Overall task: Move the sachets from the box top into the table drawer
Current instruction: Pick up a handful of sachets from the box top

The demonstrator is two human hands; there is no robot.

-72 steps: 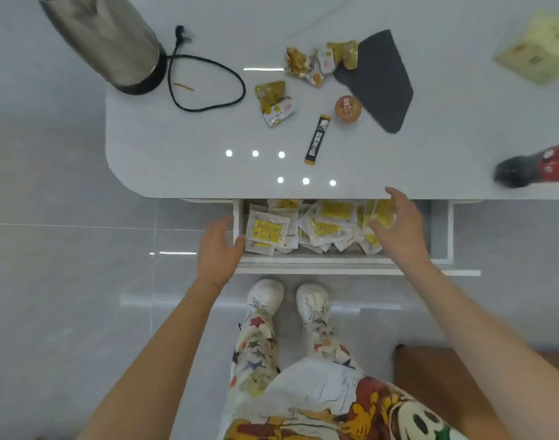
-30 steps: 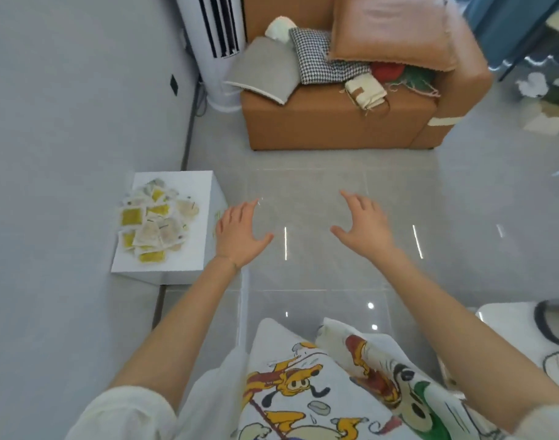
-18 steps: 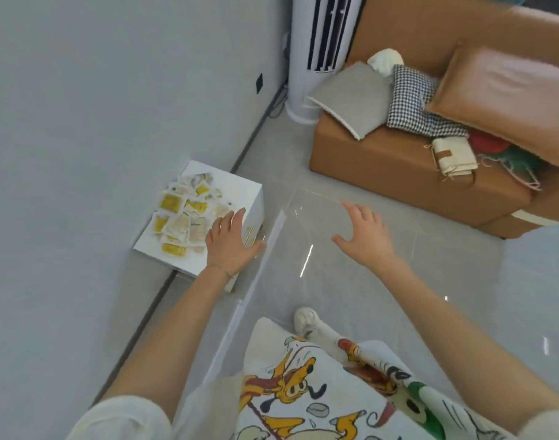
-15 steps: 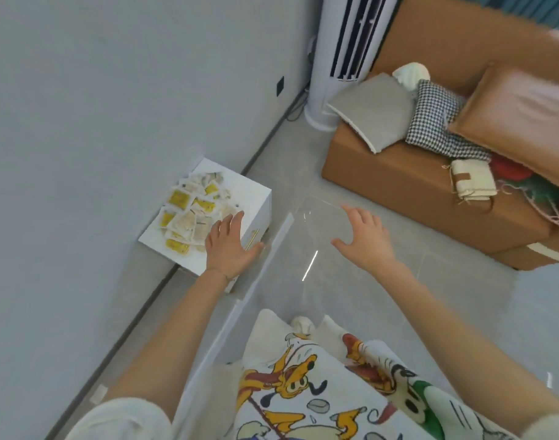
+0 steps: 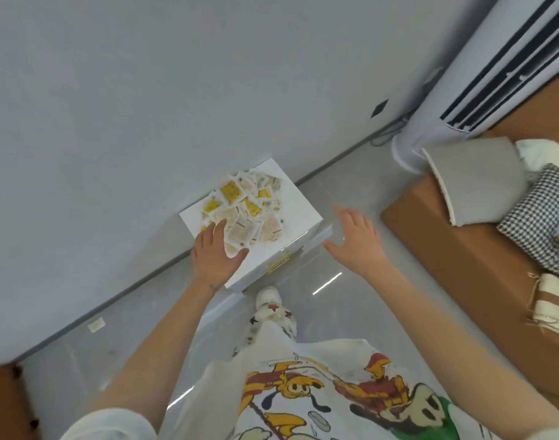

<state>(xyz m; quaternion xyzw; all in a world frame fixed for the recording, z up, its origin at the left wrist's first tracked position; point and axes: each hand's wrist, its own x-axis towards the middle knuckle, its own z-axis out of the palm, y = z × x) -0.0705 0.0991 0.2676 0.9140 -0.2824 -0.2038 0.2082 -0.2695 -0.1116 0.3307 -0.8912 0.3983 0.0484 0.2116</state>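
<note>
Head view: the sachets (image 5: pixel 244 211) lie heaped on the white box (image 5: pixel 295 214) at frame centre. Left hand (image 5: pixel 215 255) — fingers spread, empty — already overlaps the pile's lower-left edge; right hand (image 5: pixel 356 238), also spread, hovers off the box's right corner — farther away.

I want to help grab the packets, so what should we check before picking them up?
1. Sachets piled on the white box top: ok.
2. Left hand empty, fingers straight, over the near edge of the pile: ok.
3. Right hand open and empty, beside the box: ok.
4. Left hand actually touching a sachet: cannot tell.
5. Table drawer open and ready: cannot tell, it is out of view.
</note>
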